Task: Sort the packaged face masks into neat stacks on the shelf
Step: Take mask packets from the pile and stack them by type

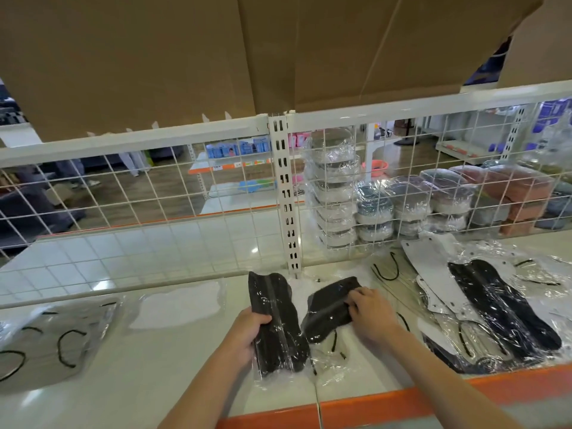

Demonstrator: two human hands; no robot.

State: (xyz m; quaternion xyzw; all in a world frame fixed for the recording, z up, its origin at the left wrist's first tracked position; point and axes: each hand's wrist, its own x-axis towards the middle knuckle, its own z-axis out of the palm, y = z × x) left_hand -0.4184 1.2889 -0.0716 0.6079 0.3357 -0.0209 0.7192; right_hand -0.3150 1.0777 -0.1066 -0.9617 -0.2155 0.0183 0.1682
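A stack of black packaged masks [280, 323] stands on edge at the middle of the white shelf [173, 360], and my left hand [249, 331] grips its left side. Just to the right lies another black mask pack [329, 308], tilted; my right hand [370, 311] pinches its right edge. Further right, a long black pack [501, 308] lies on a loose pile of white masks in clear wrap [433, 258]. A white mask pack [179, 305] sits left of centre, and grey packs with black ear loops [58, 335] lie at the far left.
A white wire grid [154, 193] backs the shelf, with a slotted upright post [286, 196] in the middle. Behind the grid at right stand stacks of wrapped bowls [374, 209]. Brown cardboard [216, 57] hangs overhead. The shelf's front edge is orange [371, 410].
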